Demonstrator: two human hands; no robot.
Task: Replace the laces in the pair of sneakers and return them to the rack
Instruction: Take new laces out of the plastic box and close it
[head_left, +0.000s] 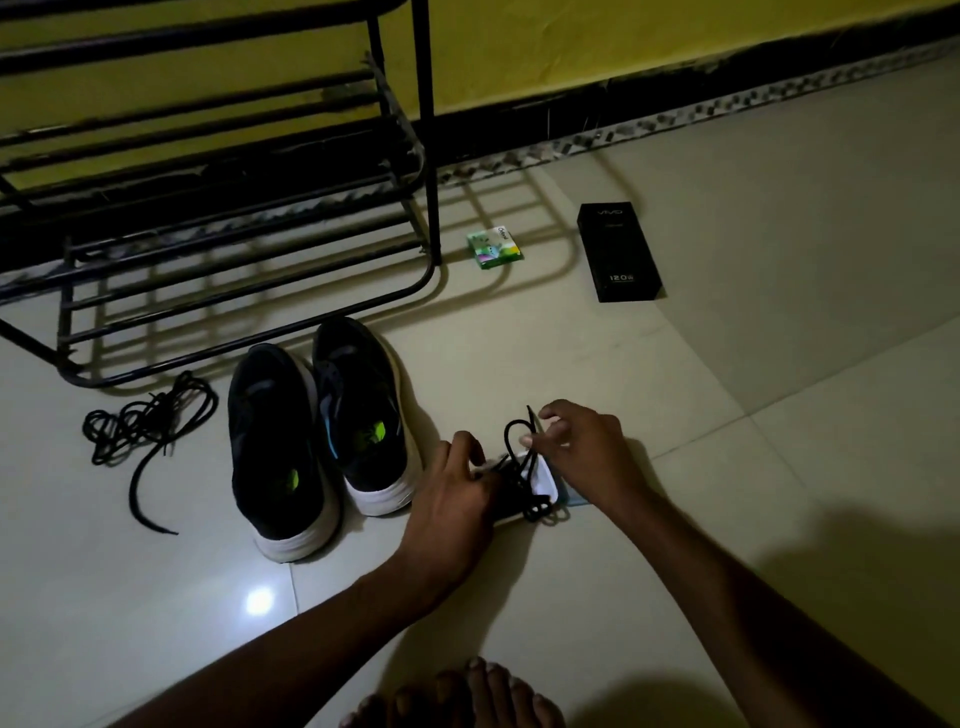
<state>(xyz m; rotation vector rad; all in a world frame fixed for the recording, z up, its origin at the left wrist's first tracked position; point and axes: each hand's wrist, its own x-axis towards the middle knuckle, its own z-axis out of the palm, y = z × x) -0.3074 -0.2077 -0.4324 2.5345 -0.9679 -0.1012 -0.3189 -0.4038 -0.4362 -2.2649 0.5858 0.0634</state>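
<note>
A bundle of black laces (524, 478) lies on the pale tiled floor (727, 467) in front of me, resting on a small white packet (545, 480). My right hand (587, 452) pinches a loop of the lace between thumb and forefinger and lifts it just above the bundle. My left hand (457, 499) curls its fingers over the bundle's left end and holds it down.

Just to the left stand two dark sneakers with white soles, side by side and touching, heels toward me: the nearer sneaker (270, 441) and the farther sneaker (363, 415). As far as the dim light lets me tell, neither has a lace in it. Further left, a loose heap of black lace (145, 431) sprawls on the floor, apart from the shoes.

Behind the sneakers is a black metal shoe rack (234, 291) against a yellow wall. To its right, well away from my hands, lie a small green box (494, 249) and a black phone box (618, 252). My bare toes (467, 696) show at the bottom edge.

My judgement: the old laces are out, and I am untangling the fresh ones. Threading both sneakers and setting them on the rack is all left to do.
</note>
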